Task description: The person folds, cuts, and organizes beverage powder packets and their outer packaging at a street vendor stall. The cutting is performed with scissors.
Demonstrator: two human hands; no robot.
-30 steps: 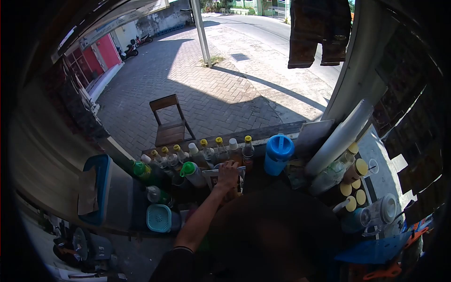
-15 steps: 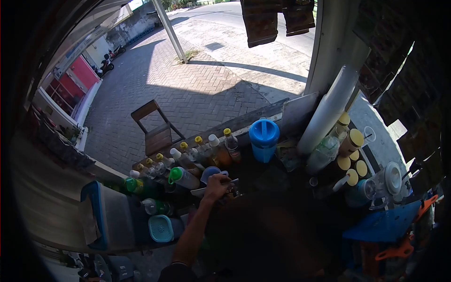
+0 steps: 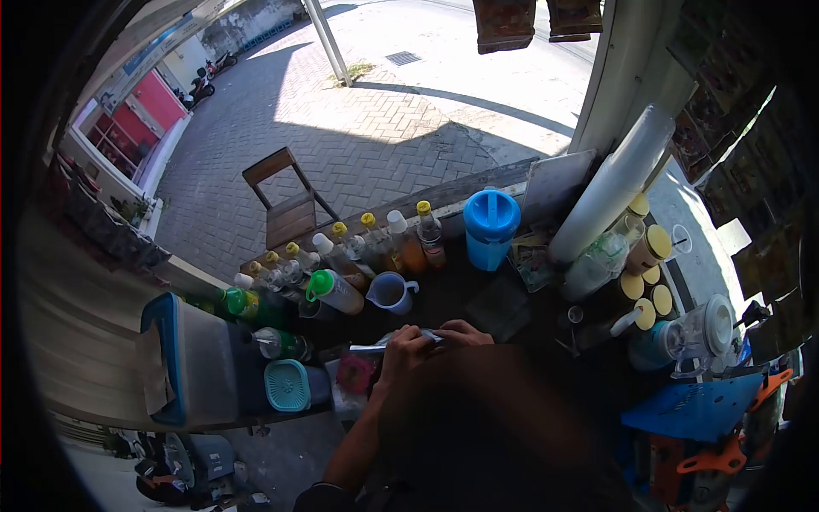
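My left hand (image 3: 404,352) and my right hand (image 3: 465,334) meet at the near edge of the dark counter, fingers curled in. Between their fingertips is a small shiny packet (image 3: 433,336), mostly covered, its print unreadable. Just beyond them stands a pale plastic measuring jug (image 3: 389,294) with its handle to the right. A pink object (image 3: 354,374) lies left of my left wrist. The green-capped bottle (image 3: 339,293) is beside the jug. My right forearm is dark and blurred.
Several sauce bottles (image 3: 408,247) line the far edge. A blue pitcher (image 3: 491,230), a tall stack of plastic cups (image 3: 616,183) and yellow-lidded jars (image 3: 648,247) stand to the right, near a blender jug (image 3: 706,328). A lidded storage box (image 3: 200,358) is at left.
My right hand has come into view and joined the left at the packet. My left hand now sits nearer, away from the jug, which is now fully visible. The view has shifted slightly.
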